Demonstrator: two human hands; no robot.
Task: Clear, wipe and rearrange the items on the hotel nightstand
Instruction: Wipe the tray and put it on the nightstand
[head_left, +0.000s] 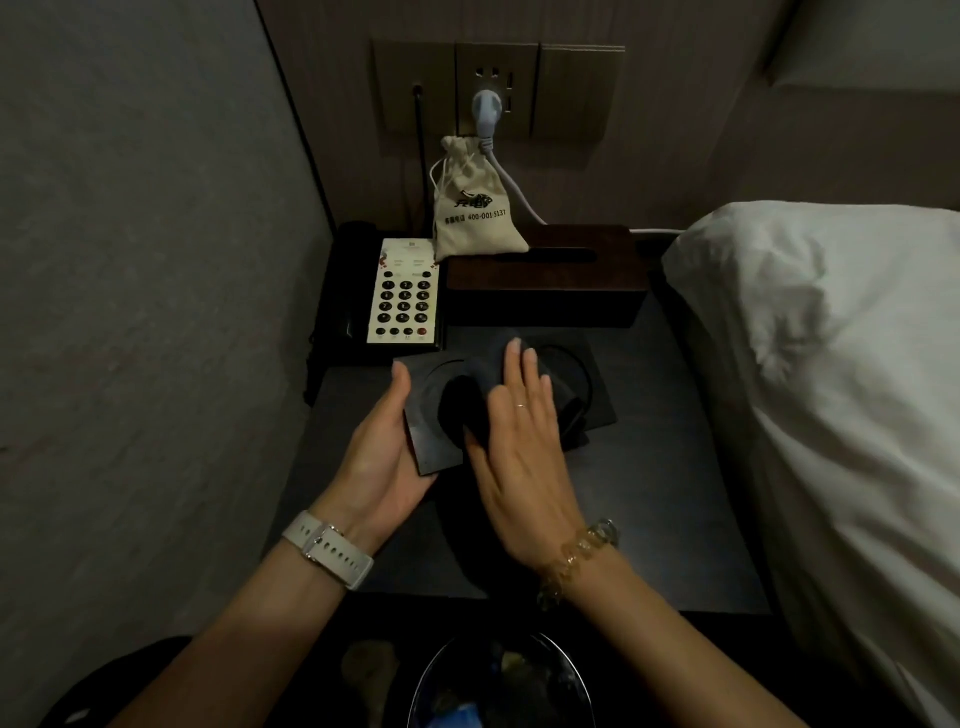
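My left hand (384, 462) grips a square black coaster (428, 387) with a round recess, holding its near left corner just above the dark nightstand (654, 499). My right hand (524, 447) lies flat, fingers together, pressing a dark cloth (460, 410) onto that coaster. The cloth is mostly hidden under the palm. A second black coaster (592, 384) lies flat on the nightstand behind my right hand.
At the back stand a black phone (402, 293) with a white keypad and a dark wooden tissue box (545, 288), with a beige drawstring pouch (475, 208) leaning on it. A grey plug (485, 106) sits in the wall socket. White bedding (831, 364) borders the right, a wall the left. A bin (498, 686) is below.
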